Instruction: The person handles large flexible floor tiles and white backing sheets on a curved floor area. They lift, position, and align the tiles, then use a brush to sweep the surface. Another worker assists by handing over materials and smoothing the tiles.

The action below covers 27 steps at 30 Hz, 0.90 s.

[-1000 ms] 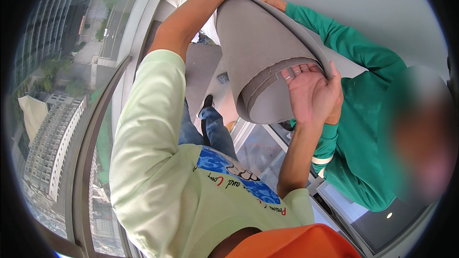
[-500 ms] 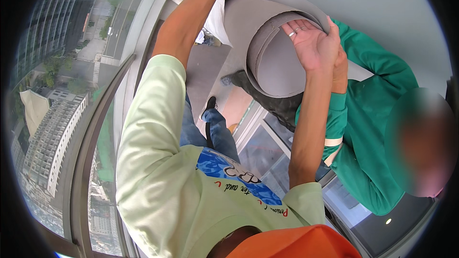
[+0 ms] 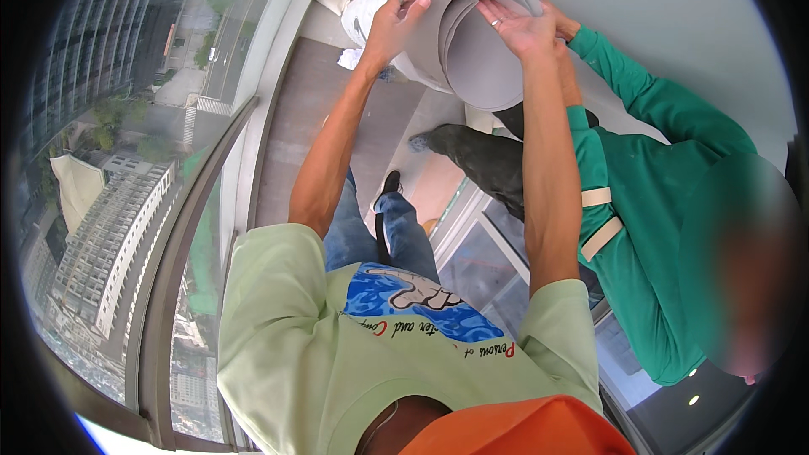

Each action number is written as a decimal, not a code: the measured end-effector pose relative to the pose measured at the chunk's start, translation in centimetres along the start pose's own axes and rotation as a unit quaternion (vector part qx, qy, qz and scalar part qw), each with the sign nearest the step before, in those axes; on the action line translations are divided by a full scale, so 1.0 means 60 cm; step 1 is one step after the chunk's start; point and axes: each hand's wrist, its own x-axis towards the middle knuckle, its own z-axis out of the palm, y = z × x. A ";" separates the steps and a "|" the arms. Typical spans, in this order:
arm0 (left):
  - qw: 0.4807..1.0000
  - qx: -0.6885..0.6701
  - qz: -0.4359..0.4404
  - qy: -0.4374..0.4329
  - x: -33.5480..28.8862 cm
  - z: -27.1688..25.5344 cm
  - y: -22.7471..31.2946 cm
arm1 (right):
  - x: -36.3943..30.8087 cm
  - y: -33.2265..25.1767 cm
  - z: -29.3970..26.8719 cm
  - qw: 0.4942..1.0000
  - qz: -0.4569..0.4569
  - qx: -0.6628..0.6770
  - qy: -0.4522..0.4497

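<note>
A large rolled grey sheet (image 3: pixel 482 76), with a white wrap (image 3: pixel 364 18) around its outside, is tilted with its open end toward me at the top of the view. My left hand (image 3: pixel 398 24) is closed at the left rim of the roll, thumb and fingers on the sheet's edge. At the right of the opening, my right hand (image 3: pixel 524 32) is palm up with fingers stretched out, the fingertips inside the roll against its inner layer. Beside it, a co-worker's hand (image 3: pixel 559 20) is at the roll's right side.
A person in a green top (image 3: pixel 640 194) stands close on my right, against a pale wall (image 3: pixel 674 25). To my left runs a window frame (image 3: pixel 190 219) with a street and buildings far below. The dark floor (image 3: pixel 295 109) and a glass door (image 3: pixel 480 265) lie beneath.
The roll has moved farther from me, and more white wrap shows around it. My left hand has come down from the roll's top to its left rim. My right hand has moved upward with the roll.
</note>
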 end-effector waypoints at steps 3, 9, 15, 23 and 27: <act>0.996 -0.028 -0.045 0.067 -0.079 -0.023 -0.048 | 0.028 0.009 -0.026 0.998 0.013 0.052 0.010; 0.979 0.063 -0.160 0.113 -0.227 -0.103 -0.142 | 0.096 0.001 -0.096 0.995 0.007 0.095 -0.022; 0.953 0.152 -0.249 0.080 -0.333 -0.163 -0.172 | 0.067 -0.004 -0.070 0.996 0.022 0.090 0.002; 0.920 0.227 -0.317 0.031 -0.479 -0.240 -0.239 | 0.021 0.009 -0.092 0.994 -0.076 0.062 -0.052; 0.915 0.206 -0.344 0.053 -0.560 -0.255 -0.271 | -0.128 0.093 -0.041 0.976 -0.192 -0.095 -0.049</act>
